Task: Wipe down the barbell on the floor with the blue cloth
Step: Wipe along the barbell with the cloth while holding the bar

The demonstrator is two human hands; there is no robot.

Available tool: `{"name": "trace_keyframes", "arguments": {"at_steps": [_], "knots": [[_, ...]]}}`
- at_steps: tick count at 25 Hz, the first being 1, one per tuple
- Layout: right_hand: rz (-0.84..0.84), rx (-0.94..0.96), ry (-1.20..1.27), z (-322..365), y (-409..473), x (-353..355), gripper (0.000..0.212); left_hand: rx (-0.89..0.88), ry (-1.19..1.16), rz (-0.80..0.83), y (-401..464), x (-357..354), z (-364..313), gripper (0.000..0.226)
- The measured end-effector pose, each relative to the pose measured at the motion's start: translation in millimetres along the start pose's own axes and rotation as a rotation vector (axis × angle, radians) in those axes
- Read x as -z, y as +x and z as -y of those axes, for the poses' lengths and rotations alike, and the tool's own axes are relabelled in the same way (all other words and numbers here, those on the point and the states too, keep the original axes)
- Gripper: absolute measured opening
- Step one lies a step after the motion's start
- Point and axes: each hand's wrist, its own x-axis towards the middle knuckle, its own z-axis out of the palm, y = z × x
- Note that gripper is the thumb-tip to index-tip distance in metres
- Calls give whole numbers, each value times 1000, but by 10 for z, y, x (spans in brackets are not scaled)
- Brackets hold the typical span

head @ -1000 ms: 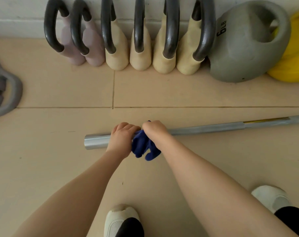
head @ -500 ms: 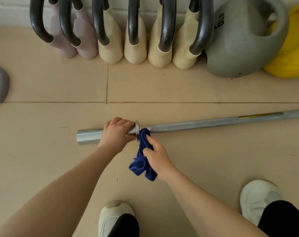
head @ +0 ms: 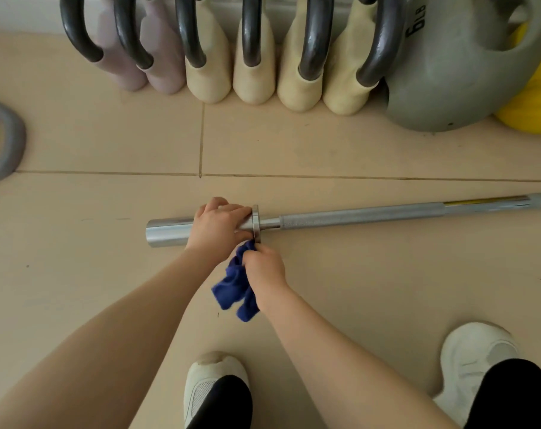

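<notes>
Beige tiled floor (head: 325,144) carries the barbell (head: 355,215), lying left to right. Left hand (head: 218,222) grips its sleeve beside the collar; right hand (head: 263,270) clutches the blue cloth (head: 233,284) just near of it. Kettlebells (head: 253,57) line the far wall.

- The floor (head: 325,144) was beige tile with thin dark grout lines, evenly lit.
- A pale wall (head: 21,10) ran along the top edge.
- Against it stood two mauve kettlebells (head: 145,57), four cream kettlebells (head: 253,78), a grey kettlebell (head: 448,82) marked "6LB" and a yellow weight (head: 535,97).
- Another grey weight (head: 6,144) sat at far left.
</notes>
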Motion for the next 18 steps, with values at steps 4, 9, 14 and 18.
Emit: {"name": "trace_keyframes", "arguments": {"at_steps": [4,9,14,18], "knots": [[-149,182,-99,-95,-70,267,22,3,38,58,-16,55,20,45],[-26,351,32,309,50,397,38,58,70,120,84,98,-24,47],[154,302,-155,341,185,404,58,96,30,48,117,71,-72,47],[162,325,-129,166,192,415,61,96,15,-70,190,100,-54,38]]}}
